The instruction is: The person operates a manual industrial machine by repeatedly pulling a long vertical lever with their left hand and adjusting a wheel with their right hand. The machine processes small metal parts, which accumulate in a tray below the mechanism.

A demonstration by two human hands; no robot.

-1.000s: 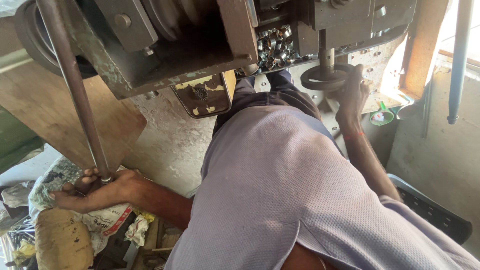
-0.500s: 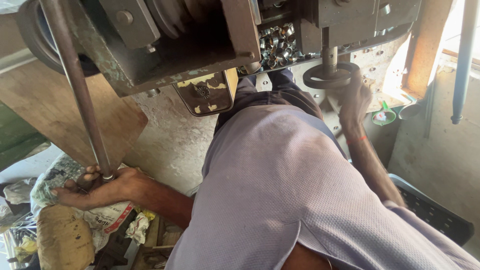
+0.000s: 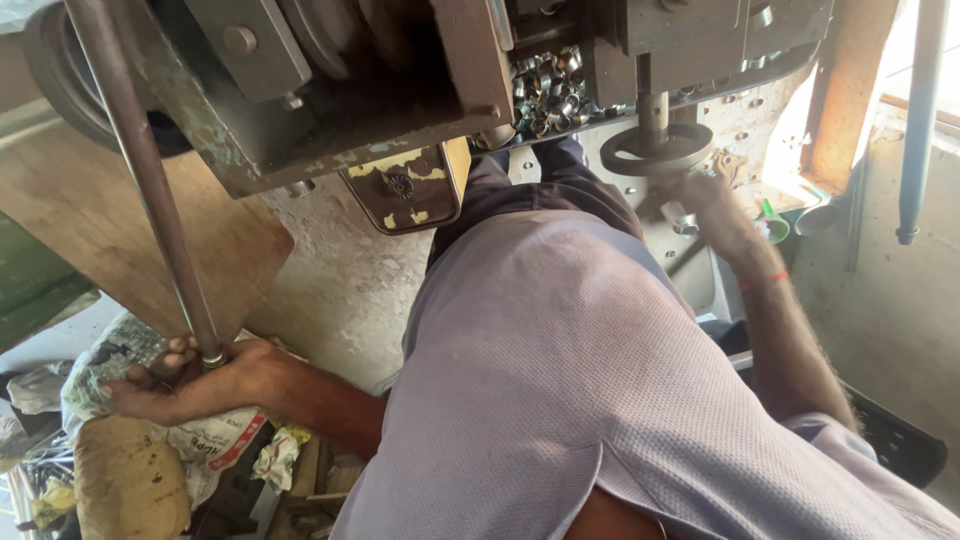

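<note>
the left hand is gripping the lever low for leverage; the right hand is reaching under the handwheel, its grip unclear.

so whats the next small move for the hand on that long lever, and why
Probably a steady pull on the long steel lever: the left hand is wrapped around its lower end, and the right hand is up beside the small handwheel under the machine head, near the small metal rings.
</note>
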